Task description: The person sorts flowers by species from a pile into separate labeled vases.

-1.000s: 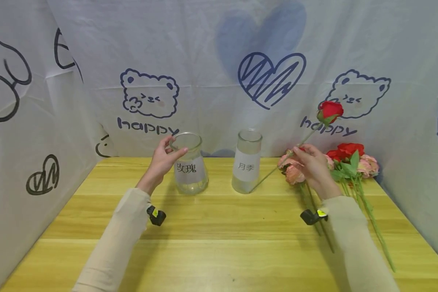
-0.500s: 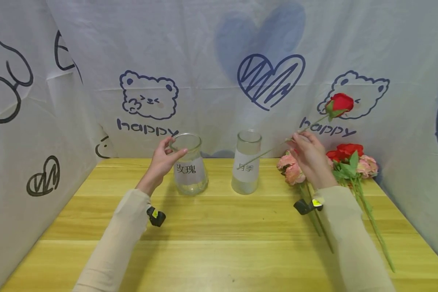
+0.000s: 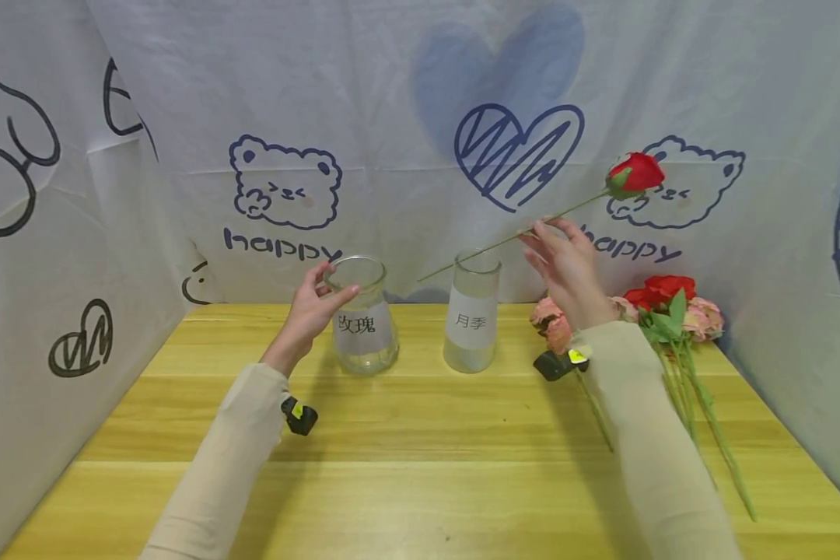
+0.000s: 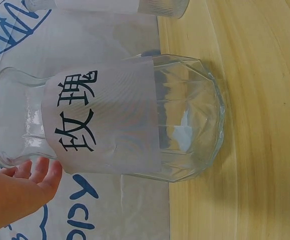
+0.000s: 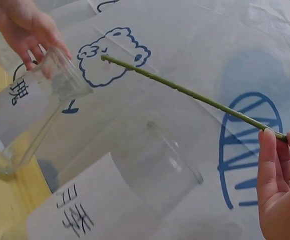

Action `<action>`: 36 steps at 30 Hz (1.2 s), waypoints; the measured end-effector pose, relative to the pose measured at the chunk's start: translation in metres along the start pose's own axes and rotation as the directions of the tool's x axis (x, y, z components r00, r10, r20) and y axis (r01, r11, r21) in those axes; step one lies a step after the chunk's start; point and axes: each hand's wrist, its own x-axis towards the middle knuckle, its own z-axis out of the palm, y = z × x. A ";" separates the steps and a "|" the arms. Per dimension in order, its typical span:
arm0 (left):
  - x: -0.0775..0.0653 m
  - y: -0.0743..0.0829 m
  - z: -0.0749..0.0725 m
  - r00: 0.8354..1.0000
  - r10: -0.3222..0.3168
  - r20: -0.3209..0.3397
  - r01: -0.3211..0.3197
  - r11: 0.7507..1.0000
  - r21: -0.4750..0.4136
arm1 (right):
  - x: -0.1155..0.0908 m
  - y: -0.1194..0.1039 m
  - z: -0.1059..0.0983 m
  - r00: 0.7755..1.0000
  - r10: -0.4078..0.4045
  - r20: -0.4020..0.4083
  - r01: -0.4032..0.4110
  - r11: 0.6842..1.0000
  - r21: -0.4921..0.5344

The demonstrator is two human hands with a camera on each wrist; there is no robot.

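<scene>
Around the neck of a wide glass vase (image 3: 367,356) my left hand (image 3: 309,313) curls, thumb in front. That vase stands upright on the table; its white label (image 4: 102,117) bears black characters. My right hand (image 3: 567,268) pinches the thin green stem (image 5: 185,91) of a red rose (image 3: 635,173) between thumb and fingers. The rose slants through the air, bloom up at the right, bare stem end down at the left. In the head view its stem crosses over the mouth of a narrower labelled glass vase (image 3: 470,356), above the table.
Several red flowers (image 3: 672,289) and pink flowers (image 3: 705,319) lie at the table's back right, their stems toward the front. A pink bloom (image 3: 557,333) is partly behind the right wrist. A printed white cloth (image 3: 392,101) hangs behind the wooden table (image 3: 420,482).
My right hand has risen and moved left with the rose, whose stem end has swung up and left past the narrower vase. The left hand and both vases stay in place.
</scene>
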 end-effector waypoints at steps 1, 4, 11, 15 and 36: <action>0.000 0.000 0.000 1.000 0.001 0.000 -0.001 1.000 -0.001 | 0.001 0.001 0.003 1.000 -0.003 0.002 0.003 1.000 -0.003; 0.000 0.000 -0.001 1.000 0.002 -0.001 -0.002 1.000 -0.001 | 0.006 0.004 0.013 1.000 -0.006 0.003 0.006 1.000 0.006; 0.000 0.000 -0.002 1.000 -0.003 -0.009 0.003 1.000 0.009 | 0.017 0.012 0.038 1.000 0.010 -0.022 -0.011 1.000 -0.020; 0.000 0.000 -0.003 1.000 0.008 -0.013 -0.008 1.000 0.015 | 0.025 0.017 0.056 1.000 0.011 -0.026 -0.012 0.999 -0.048; -0.001 0.001 0.002 1.000 0.014 -0.019 -0.014 1.000 0.002 | 0.033 0.055 0.104 0.992 -0.056 -0.111 0.050 0.997 -0.056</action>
